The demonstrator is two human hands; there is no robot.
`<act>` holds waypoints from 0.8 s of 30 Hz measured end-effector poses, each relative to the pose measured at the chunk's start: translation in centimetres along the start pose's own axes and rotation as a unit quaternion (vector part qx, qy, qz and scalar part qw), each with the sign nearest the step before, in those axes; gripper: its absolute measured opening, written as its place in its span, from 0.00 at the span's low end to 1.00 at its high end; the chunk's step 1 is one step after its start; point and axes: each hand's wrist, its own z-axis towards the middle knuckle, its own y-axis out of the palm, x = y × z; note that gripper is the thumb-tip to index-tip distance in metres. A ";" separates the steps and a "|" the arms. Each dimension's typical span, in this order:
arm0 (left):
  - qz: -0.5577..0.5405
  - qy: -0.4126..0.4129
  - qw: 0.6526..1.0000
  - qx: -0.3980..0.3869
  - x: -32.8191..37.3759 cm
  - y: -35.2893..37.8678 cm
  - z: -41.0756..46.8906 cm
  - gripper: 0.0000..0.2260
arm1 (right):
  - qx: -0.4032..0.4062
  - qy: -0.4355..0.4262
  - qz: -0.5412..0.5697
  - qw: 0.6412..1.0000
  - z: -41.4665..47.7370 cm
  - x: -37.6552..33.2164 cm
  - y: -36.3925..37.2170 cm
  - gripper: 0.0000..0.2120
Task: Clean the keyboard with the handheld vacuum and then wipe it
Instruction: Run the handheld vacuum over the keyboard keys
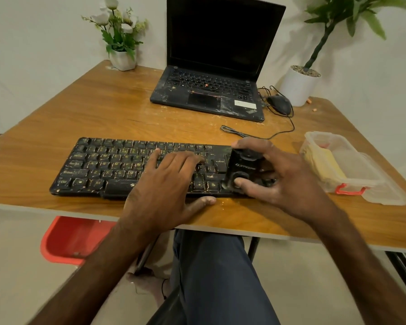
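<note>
A dusty black keyboard (108, 165) lies along the front edge of the wooden table (99, 113). My left hand (171, 181) rests flat on its middle keys, fingers spread, thumb against the front edge. My right hand (274, 177) grips a small black handheld vacuum (243, 168) standing on the keyboard's right end; the thumb lies on its round lower part. A yellow cloth (324, 165) sits inside a clear plastic container (352, 170) to the right.
An open black laptop (211, 90) stands behind the keyboard, with a black mouse (279, 104) and its cable beside it. Two white plant pots (123, 59) (298, 86) stand at the back corners. A red stool (68, 240) is under the table on the left.
</note>
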 end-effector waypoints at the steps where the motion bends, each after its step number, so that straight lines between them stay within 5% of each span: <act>1: 0.002 -0.002 1.000 -0.001 0.1 0.0 0.0 0.39 | -0.013 0.019 0.010 1.000 0.0 0.1 -0.8 0.30; 24: 0.004 -0.003 1.000 0.002 0.2 -0.2 -0.1 0.38 | -0.039 0.035 0.040 0.998 0.6 0.0 -1.3 0.28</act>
